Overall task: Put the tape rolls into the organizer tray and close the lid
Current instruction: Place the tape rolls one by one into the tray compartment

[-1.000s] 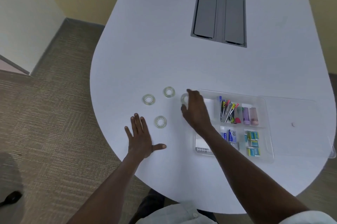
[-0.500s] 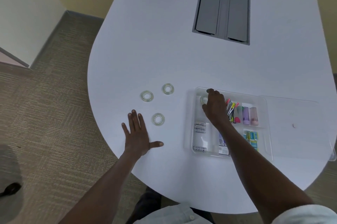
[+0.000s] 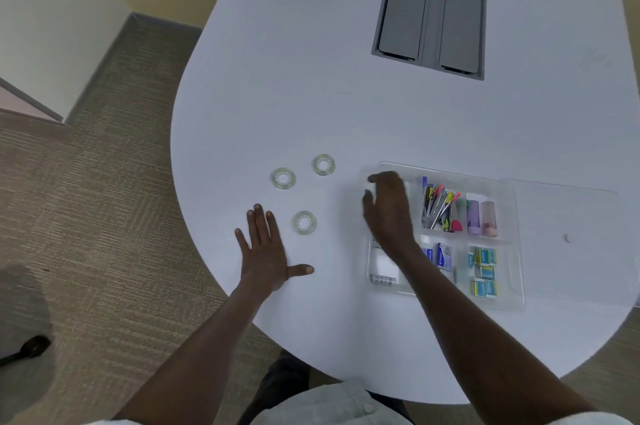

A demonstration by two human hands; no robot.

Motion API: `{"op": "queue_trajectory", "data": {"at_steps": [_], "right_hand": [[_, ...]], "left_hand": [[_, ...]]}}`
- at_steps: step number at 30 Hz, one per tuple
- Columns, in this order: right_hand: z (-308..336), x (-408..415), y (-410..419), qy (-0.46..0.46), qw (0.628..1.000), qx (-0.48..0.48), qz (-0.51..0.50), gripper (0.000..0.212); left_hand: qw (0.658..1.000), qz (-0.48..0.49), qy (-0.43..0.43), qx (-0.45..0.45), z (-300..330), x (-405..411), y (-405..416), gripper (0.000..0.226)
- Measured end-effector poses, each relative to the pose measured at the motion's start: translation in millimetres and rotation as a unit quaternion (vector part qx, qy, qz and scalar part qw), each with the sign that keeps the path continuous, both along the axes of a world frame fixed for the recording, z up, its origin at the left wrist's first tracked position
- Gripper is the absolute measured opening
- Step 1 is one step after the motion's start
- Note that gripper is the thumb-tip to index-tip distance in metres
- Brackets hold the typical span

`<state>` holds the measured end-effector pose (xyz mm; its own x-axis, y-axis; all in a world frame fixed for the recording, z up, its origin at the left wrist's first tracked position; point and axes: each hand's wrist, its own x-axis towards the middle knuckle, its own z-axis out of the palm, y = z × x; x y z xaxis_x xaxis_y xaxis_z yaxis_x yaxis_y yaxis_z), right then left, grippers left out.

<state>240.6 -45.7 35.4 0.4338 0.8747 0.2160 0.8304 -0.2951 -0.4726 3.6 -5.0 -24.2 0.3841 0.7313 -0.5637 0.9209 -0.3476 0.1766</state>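
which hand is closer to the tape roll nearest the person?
Left. The left hand lies flat on the table just left of that tape roll; the right hand is farther right, over the organizer tray.

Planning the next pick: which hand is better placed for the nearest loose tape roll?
Left: it lies flat beside that roll. The right is over the tray.

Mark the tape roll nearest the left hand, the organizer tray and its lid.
tape roll (image 3: pixel 304 223), head view, its clear ring
tray (image 3: pixel 518 244), head view, right rim
lid (image 3: pixel 585 217), head view, flat clear panel
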Motion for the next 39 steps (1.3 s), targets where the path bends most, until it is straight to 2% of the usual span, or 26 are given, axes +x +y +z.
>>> {"op": "queue_trajectory", "data": {"at_steps": [3, 6, 9, 12, 16, 26, 29, 33, 36, 39], "right_hand": [[-7, -32, 8, 0.018, 0.991, -0.053, 0.122, 0.026], [-18, -61, 13, 0.008, 0.962, -0.169, 0.214, 0.050], [-29, -75, 12, -0.033, 0.940, -0.206, 0.271, 0.064], [-34, -78, 11, -0.063, 0.936, -0.190, 0.290, 0.054], [-31, -79, 14, -0.053, 0.941, -0.179, 0.282, 0.036], [-6, -60, 12, 0.004, 0.977, -0.113, 0.179, 0.048], [3, -43, 8, 0.035, 0.991, -0.073, 0.110, 0.049], [18, -15, 1, 0.050, 0.997, -0.037, -0.044, 0.046], [27, 7, -2, 0.038, 0.990, -0.071, -0.118, 0.044], [27, 29, -3, 0.044, 0.976, -0.169, -0.130, 0.042]], "left_hand": [[1.000, -0.002, -0.005, 0.004, -2, -1, 0, 0.149], [1.000, 0.000, -0.010, 0.004, -2, -1, -1, 0.149], [1.000, 0.001, -0.018, 0.007, -3, -2, -1, 0.150], [1.000, -0.001, -0.021, 0.016, -5, -3, -2, 0.149], [1.000, -0.005, -0.016, 0.017, -5, -2, -1, 0.150], [1.000, -0.001, -0.007, 0.011, -2, 0, -1, 0.149], [1.000, 0.000, -0.013, 0.009, -2, 0, -2, 0.149], [1.000, -0.003, -0.002, 0.014, -1, 0, -2, 0.148], [1.000, 0.001, -0.011, 0.012, 0, 0, -2, 0.149], [1.000, 0.000, -0.008, 0.010, 0, 0, -2, 0.150]]}}
